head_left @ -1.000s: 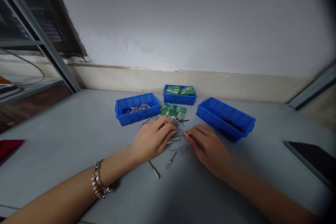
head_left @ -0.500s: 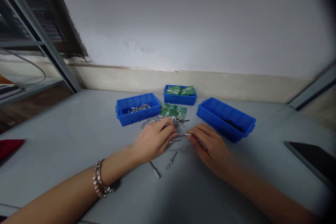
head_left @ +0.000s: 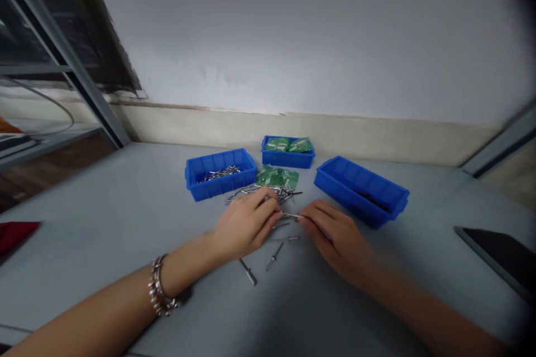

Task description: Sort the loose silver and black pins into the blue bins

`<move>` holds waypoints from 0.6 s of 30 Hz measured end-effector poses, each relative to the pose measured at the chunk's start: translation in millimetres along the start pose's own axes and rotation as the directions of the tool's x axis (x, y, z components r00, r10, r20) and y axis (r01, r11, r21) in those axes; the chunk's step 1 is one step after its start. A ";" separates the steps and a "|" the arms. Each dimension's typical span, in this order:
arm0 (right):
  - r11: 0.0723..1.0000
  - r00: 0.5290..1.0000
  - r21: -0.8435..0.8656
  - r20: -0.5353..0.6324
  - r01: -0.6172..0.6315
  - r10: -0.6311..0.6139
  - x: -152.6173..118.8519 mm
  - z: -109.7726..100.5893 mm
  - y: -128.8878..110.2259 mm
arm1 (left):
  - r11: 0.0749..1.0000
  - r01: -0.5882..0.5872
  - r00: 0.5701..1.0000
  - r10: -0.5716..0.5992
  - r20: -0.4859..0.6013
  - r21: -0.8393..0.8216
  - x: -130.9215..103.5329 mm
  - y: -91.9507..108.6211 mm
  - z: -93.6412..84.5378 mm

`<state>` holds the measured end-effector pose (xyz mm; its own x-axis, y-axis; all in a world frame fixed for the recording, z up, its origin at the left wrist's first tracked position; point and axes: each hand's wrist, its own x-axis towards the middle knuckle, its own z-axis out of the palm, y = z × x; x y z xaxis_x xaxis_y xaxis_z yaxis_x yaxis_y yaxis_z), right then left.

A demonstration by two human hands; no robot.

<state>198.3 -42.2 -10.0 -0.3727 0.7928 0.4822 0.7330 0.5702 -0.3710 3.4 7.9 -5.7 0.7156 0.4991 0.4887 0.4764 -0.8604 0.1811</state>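
Between my two hands runs a thin silver pop rivet (head_left: 290, 214), level above the table. My left hand (head_left: 251, 220) pinches its left end, and my right hand (head_left: 329, 228) has its right end between thumb and fingers. Just behind my left hand lies a heap of pop rivets (head_left: 287, 192), partly covered by that hand. Several loose rivets lie in front of the hands, among them one near the wrist (head_left: 248, 272) and one slanted (head_left: 274, 256).
A blue bin (head_left: 221, 183) with rivets stands at the left. A blue bin (head_left: 288, 160) of green packets is at the back, with a green packet (head_left: 278, 177) before it. At right are a blue bin (head_left: 355, 201) with dark pieces and a dark flat device (head_left: 498, 259).
The rivet between my fingers has turned slightly, and my right hand has shifted a little. My left hand stays almost where it was.
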 end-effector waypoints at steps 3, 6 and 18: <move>1.000 0.999 0.025 -0.028 0.019 -0.018 0.3 -1.3 0.1 | 1.000 -0.012 1.000 0.013 0.013 -0.021 0.8 -0.5 -0.4; 1.000 1.000 0.014 0.004 0.012 -0.012 0.6 -1.2 0.5 | 0.999 -0.024 1.000 0.025 0.007 -0.040 0.7 -0.7 -0.7; 0.995 0.990 -0.095 0.129 -0.038 0.050 0.8 3.4 2.0 | 1.000 0.007 0.997 -0.006 -0.072 0.013 -0.6 -1.1 -1.2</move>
<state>197.5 -39.7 -13.0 -0.4055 0.8415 0.3569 0.7975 0.5165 -0.3117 1.8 8.4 -5.2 0.6744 0.4953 0.5477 0.4877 -0.8556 0.1733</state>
